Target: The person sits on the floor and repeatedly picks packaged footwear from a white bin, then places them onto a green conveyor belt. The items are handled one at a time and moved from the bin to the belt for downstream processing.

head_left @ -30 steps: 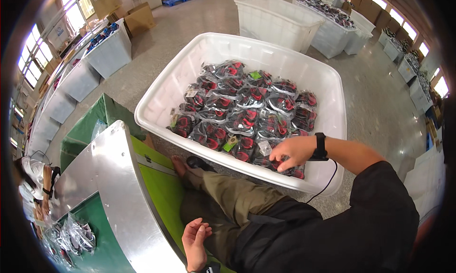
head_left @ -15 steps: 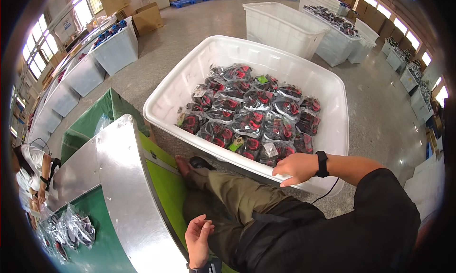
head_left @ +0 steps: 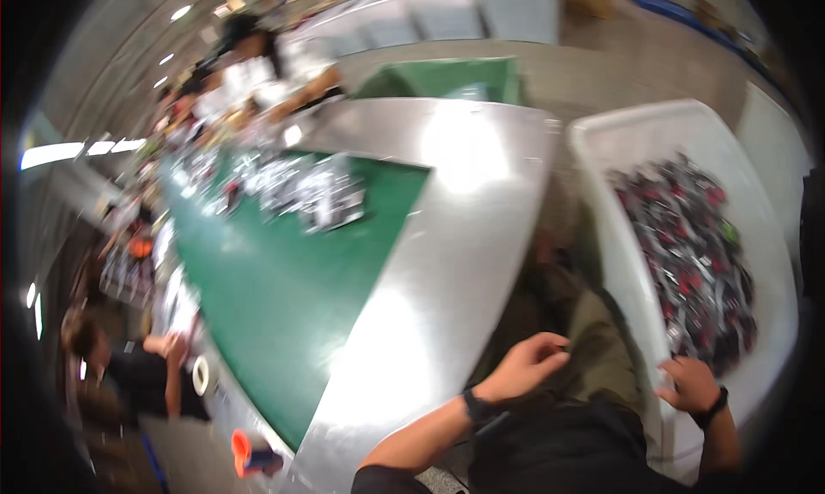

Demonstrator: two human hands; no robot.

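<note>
The picture is blurred by motion. A large white plastic bin [head_left: 601, 236] on the right holds several red-and-black packets in clear bags [head_left: 687, 245]. My right hand [head_left: 687, 382], with a dark wristband, is at the bin's near rim beside the closest packets; blur hides whether it grips one. My left hand [head_left: 524, 365], also with a dark wristband, hovers above my lap with fingers loosely curled and nothing in it. It is next to the shiny metal side [head_left: 464, 236] of a conveyor.
A green conveyor belt [head_left: 275, 279] runs left of me with a pile of similar packets [head_left: 309, 189] on it. Other people work along its far side [head_left: 258, 64] and at lower left [head_left: 129, 365]. More pale bins [head_left: 481, 8] stand at the back.
The view has swung left, from the bin to the conveyor. My right hand has drawn back from the packets to the bin's near rim. My left hand has risen from beside my leg.
</note>
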